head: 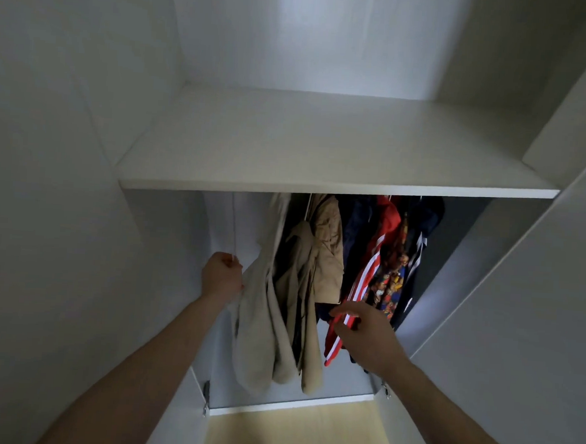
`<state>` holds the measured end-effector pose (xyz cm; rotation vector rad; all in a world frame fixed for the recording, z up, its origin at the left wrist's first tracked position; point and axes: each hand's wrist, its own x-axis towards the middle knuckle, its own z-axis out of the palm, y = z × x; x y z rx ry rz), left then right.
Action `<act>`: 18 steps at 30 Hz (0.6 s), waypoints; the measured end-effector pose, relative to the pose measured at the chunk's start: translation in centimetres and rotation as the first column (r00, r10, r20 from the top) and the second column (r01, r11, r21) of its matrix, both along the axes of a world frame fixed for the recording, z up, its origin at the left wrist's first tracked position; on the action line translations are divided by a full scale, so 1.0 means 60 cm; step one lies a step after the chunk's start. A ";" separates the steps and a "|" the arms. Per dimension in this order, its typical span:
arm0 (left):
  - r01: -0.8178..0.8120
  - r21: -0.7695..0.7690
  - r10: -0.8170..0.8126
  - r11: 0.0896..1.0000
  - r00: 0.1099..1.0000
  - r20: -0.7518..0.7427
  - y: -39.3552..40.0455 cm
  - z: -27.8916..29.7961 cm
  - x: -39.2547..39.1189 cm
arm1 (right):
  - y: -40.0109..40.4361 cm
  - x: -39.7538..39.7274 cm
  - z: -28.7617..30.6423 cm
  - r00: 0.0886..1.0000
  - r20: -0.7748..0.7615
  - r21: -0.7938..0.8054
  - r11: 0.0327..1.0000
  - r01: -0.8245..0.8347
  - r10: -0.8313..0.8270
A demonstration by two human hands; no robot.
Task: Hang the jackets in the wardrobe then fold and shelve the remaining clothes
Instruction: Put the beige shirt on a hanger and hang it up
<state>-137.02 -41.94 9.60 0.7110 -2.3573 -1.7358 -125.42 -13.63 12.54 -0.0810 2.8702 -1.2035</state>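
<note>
No readable writing is seen. The beige jacket (261, 323) hangs under the shelf (323, 148) and is gripped at its edge by the curled fingers of the left hand (221, 275). Just beyond the loosely spread fingers of the right hand (367, 336), the red striped jacket (367, 278) is hung.

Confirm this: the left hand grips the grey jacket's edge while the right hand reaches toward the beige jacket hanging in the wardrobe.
Wrong on one point. In the head view the right hand reaches toward the red jacket with white stripes, not the beige one. The left hand does grip the grey jacket.
</note>
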 end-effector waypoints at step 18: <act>0.563 -0.029 -0.551 0.826 0.816 0.175 0.184 -0.046 0.580 | 0.113 0.523 -0.100 0.897 0.336 -0.149 0.924 0.352 -0.287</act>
